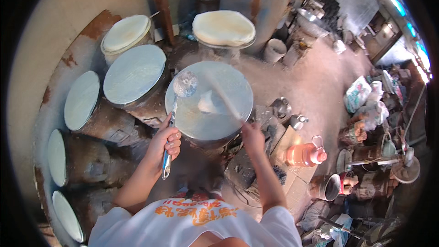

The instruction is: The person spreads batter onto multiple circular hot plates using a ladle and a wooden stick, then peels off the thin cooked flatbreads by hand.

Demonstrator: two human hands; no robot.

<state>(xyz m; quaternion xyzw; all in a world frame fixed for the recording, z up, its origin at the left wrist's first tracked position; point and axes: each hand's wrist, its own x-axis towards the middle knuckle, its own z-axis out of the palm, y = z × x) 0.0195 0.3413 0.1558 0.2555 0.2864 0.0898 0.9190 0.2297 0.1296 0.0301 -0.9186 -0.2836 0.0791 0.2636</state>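
Observation:
My left hand (167,142) is closed round the handle of a metal ladle (185,83). Its round bowl is over the left part of a wide round griddle (238,92) in front of me. My right hand (253,136), at the griddle's right edge, grips a pale stick (223,97). The stick is smeared by motion and slants across the griddle toward the far side. Near the middle of the griddle, between the two tools, shows a whitish patch of what looks like batter (208,102).
Several round pans on drum-like stoves stand along the left wall, one a large griddle (135,74). At the back is a stove topped with pale round sheets (224,27). A pink jug (304,154), a metal kettle (281,107) and a bucket (330,186) stand to the right.

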